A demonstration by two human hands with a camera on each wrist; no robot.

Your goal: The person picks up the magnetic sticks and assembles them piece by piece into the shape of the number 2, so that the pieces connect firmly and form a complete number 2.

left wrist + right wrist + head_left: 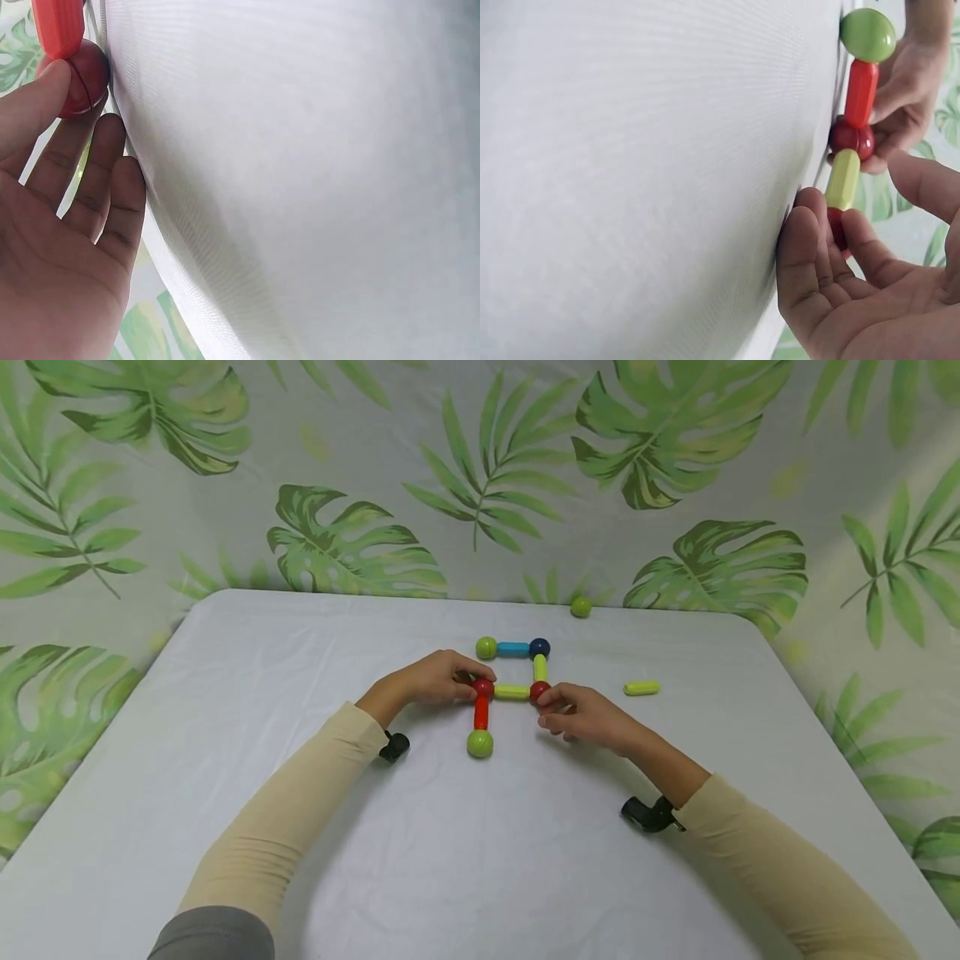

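In the head view, my left hand (437, 678) pinches a red ball (483, 687) between thumb and fingers. The left wrist view shows the thumb against this red ball (88, 79), beside a red stick (58, 26). My right hand (590, 718) touches another red ball (538, 692) with its fingers, its thumb standing apart. A yellow stick (512, 692) joins both red balls. From the left one, the red stick leads to a green ball (480, 743). Another yellow stick (540, 668) links the right one to a dark blue ball (539, 648).
A light blue stick (513, 649) runs from the dark blue ball to a green ball (487, 647). One loose yellow stick (642, 688) lies to the right. A loose green ball (581, 607) sits at the far edge of the white table (480, 877), before a leaf-patterned cloth (360, 410).
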